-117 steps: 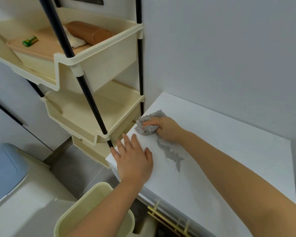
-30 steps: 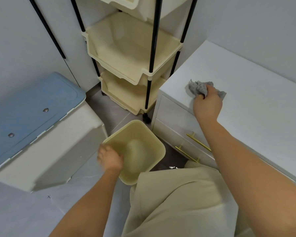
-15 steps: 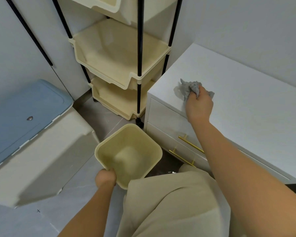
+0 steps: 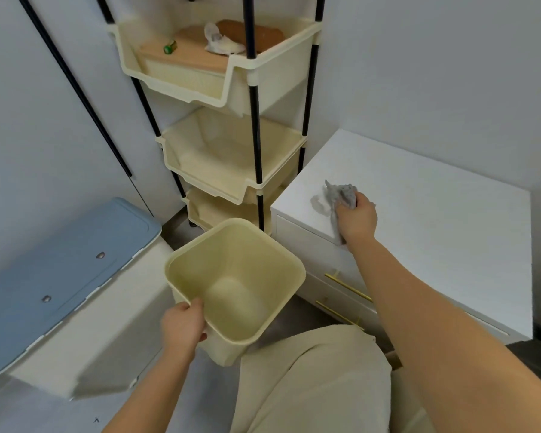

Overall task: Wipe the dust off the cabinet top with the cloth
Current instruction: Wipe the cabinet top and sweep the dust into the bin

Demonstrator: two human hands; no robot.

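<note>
The right hand's fingers are curled tight round a bunched grey cloth, pressing it onto the white cabinet top near its front left corner, right of the frame's centre. The right hand is knuckles-up, and its bare forearm runs straight down to the lower right edge. Lower centre, the left hand's thumb hooks over the near rim of a cream bin; the left hand grips that rim, with its forearm running to the bottom edge. Behind the bin, a cream tiered rack stands against the wall.
</note>
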